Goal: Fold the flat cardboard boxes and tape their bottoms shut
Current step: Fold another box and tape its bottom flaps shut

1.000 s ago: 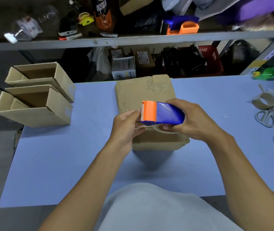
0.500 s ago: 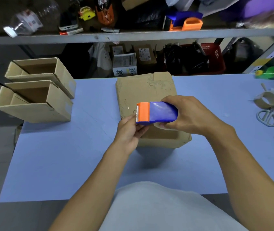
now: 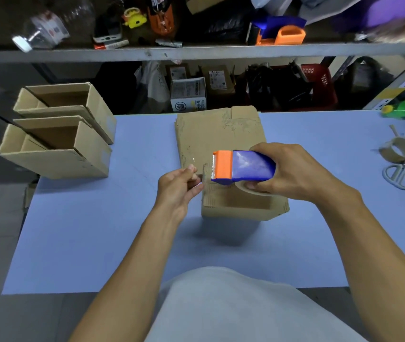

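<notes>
The folded brown cardboard box (image 3: 244,206) sits mid-table on the blue surface (image 3: 97,230), against the flat cardboard stack (image 3: 218,137). A second ago your hands were bunched together; now your left hand (image 3: 179,186) pinches the clear tape end (image 3: 204,174) and has drawn it off the blue-and-orange tape dispenser (image 3: 243,167), gripped in your right hand (image 3: 295,171). So I'd say taping is about to start.
</notes>
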